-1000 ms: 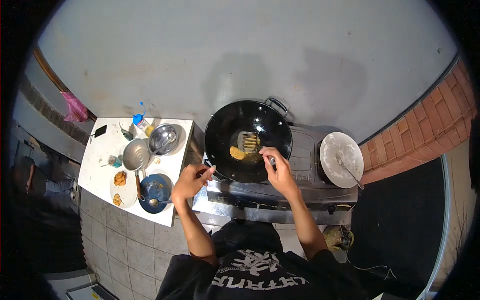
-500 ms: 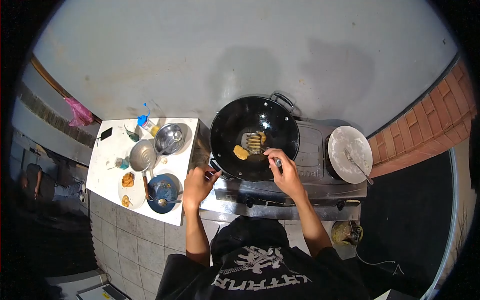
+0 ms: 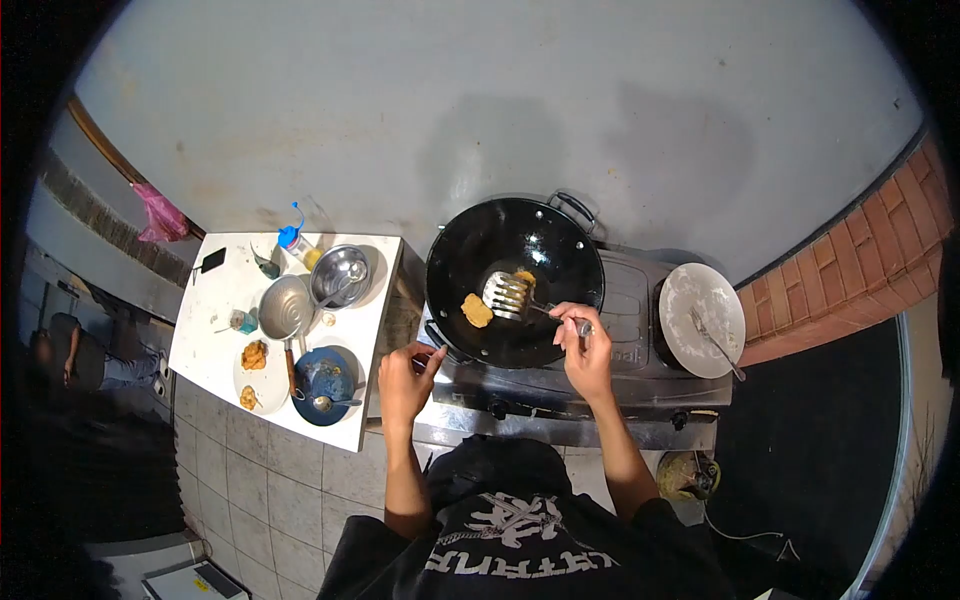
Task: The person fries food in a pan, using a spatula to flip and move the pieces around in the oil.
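Observation:
My right hand is closed around the handle of a slotted spatula, whose metal head lies inside a black wok. One golden fried piece is just left of the spatula head. Another fried piece shows partly behind the head's upper right side. At the wok's lower left, my left hand pinches the wok handle between thumb and fingers.
The wok stands on a gas stove. To the right, a white plate holds a fork. A white table on the left carries fried pieces on a plate, a blue plate, a saucepan, a metal bowl and a bottle.
The spatula's head has tilted and its slotted face now shows more. My right hand has moved slightly right and down. My left hand stays at the wok handle.

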`<state>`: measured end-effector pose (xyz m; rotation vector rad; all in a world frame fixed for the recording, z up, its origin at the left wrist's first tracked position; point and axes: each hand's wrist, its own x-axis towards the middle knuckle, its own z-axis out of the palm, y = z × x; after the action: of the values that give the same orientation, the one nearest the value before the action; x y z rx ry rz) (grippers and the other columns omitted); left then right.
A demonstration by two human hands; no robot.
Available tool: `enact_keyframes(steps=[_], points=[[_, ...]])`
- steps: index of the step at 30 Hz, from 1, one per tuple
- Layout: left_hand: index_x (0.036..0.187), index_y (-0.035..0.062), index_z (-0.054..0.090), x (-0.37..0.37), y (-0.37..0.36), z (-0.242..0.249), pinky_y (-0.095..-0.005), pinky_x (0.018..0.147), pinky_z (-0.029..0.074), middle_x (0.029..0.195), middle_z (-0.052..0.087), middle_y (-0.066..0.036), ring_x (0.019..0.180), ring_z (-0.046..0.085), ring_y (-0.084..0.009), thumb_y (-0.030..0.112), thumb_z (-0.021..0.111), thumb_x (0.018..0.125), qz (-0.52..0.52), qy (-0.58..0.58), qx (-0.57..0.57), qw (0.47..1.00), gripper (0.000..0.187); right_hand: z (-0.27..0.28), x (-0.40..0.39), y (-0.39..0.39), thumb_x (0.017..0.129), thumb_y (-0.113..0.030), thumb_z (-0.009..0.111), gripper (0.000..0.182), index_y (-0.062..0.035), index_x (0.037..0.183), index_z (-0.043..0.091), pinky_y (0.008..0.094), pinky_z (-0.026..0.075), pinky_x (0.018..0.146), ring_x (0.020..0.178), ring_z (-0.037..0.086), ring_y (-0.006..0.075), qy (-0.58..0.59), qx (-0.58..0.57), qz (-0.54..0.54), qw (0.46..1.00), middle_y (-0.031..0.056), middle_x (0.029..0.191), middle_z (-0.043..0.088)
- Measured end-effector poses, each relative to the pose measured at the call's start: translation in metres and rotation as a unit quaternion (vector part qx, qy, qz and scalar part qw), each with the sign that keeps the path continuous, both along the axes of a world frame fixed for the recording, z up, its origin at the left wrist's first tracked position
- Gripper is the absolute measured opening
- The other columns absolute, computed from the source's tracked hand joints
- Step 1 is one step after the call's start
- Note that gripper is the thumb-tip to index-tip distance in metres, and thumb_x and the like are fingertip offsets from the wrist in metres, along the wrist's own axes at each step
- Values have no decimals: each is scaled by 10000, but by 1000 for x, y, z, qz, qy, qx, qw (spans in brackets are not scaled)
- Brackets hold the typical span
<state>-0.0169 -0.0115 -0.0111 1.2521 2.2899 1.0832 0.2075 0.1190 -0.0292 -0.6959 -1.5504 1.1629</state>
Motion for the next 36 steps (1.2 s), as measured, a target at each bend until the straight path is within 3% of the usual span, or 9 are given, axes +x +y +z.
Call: enact_keyframes(steps=[13,18,21,22,33,36], points=[[814,-11,723,4,0,2,-357,589,496,676,683,-151,595,667,-272,269,751,842,20,-15,-7,1000,283,-15,-12,-2,1011,-11,457,70,11,1058,503,204,428,543,648,538,76,5,5,-4,1000,123,1045,618],[817,-13,724,8,0,3,-359,595,499,687,686,-154,598,667,-282,266,755,838,18,3,1,1000,281,-16,-17,-4,1031,-61,444,97,20,1044,495,220,446,517,601,556,101,64,-48,-52,995,135,1013,630],[817,-13,723,7,-1,0,-359,594,499,689,687,-155,598,668,-279,265,756,837,16,-8,4,1000,281,-14,-17,-3,1014,-26,461,64,15,1041,503,214,454,535,616,556,70,100,-65,-56,991,106,1018,636],[817,-13,723,7,-1,0,-359,594,499,689,687,-155,598,668,-279,265,756,837,16,-7,5,1000,281,-14,-17,-2,1033,-67,441,103,23,1046,490,230,452,520,605,561,107,83,-45,-58,994,139,1013,629],[817,-15,721,5,1,-4,-358,598,500,690,690,-150,599,671,-274,270,764,829,8,-7,8,1000,288,-16,-24,-8,1026,-49,446,87,20,1053,492,223,454,538,623,558,97,88,-58,-51,993,140,1049,618],[811,-15,722,5,1,-1,-357,599,500,691,690,-149,602,672,-273,267,763,829,12,-15,-1,1000,285,-13,-25,-11,1009,-24,475,69,9,1048,521,216,460,564,658,570,82,66,-44,-64,995,98,1065,630]])
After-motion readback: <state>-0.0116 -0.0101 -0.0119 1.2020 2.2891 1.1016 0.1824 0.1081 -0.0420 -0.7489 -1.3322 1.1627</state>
